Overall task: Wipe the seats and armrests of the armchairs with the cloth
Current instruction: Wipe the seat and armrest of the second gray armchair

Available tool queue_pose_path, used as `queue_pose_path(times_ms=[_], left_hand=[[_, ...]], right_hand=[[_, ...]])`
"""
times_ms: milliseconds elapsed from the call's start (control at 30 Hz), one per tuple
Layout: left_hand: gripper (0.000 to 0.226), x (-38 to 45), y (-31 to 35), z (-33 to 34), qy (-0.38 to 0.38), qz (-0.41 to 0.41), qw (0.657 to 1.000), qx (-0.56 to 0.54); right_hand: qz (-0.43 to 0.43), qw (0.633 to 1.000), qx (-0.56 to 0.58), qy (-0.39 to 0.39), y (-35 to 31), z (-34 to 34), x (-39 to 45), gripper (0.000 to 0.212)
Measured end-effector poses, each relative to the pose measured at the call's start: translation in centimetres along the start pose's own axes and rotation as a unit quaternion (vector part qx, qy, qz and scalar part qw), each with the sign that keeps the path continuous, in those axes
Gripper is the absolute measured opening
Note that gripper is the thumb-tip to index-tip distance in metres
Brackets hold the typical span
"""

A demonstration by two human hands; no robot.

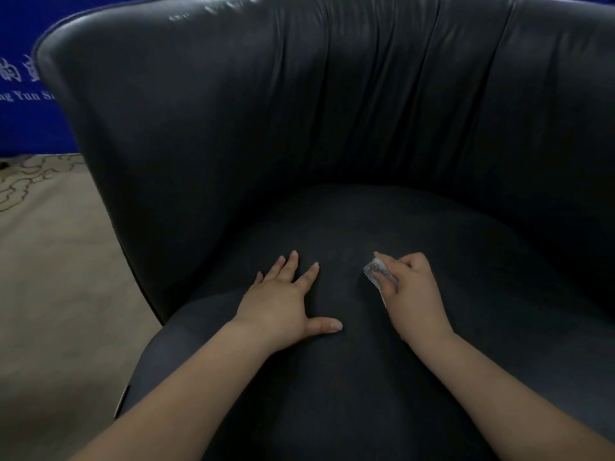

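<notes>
Cloth (pixel 377 272), small, pale and crumpled, sits on the dark seat cushion (pixel 332 377) of a black leather armchair (pixel 233 111), gripped by the right hand (pixel 414 294) with fingers curled around it. Just beside it, the left hand (pixel 283 302) lies flat on the cushion, fingers spread apart. Beige patterned carpet (pixel 50 261) lies left.

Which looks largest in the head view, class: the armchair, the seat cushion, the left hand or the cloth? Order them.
1. armchair
2. seat cushion, a part of it
3. left hand, spread flat on the cushion
4. cloth, bunched and mostly hidden in the right hand, so its full size is unsure
</notes>
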State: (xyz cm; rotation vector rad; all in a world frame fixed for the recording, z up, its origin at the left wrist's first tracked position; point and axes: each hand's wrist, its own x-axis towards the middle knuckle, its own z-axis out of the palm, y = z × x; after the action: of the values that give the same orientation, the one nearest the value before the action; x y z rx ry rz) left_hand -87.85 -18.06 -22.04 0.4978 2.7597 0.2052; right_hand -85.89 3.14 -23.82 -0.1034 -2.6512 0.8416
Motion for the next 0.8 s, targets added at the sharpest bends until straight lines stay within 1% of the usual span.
queue_pose_path(times_ms=[233,700,800], left_hand=[[0.109,1.7,0.0,-0.2,-0.01,-0.005,1.0,0.011],[0.111,1.5,-0.4,0.4,0.019,-0.005,1.0,-0.01],[0.107,0.8,0.1,0.1,0.024,-0.015,1.0,-0.003]], right_hand=[[0.009,1.0,-0.001,-0.004,0.4,0.7,1.5,0.037],[-0.008,1.0,-0.001,0.007,1.2,1.6,1.6,0.036],[-0.01,1.0,0.023,0.005,1.5,2.0,1.7,0.035]])
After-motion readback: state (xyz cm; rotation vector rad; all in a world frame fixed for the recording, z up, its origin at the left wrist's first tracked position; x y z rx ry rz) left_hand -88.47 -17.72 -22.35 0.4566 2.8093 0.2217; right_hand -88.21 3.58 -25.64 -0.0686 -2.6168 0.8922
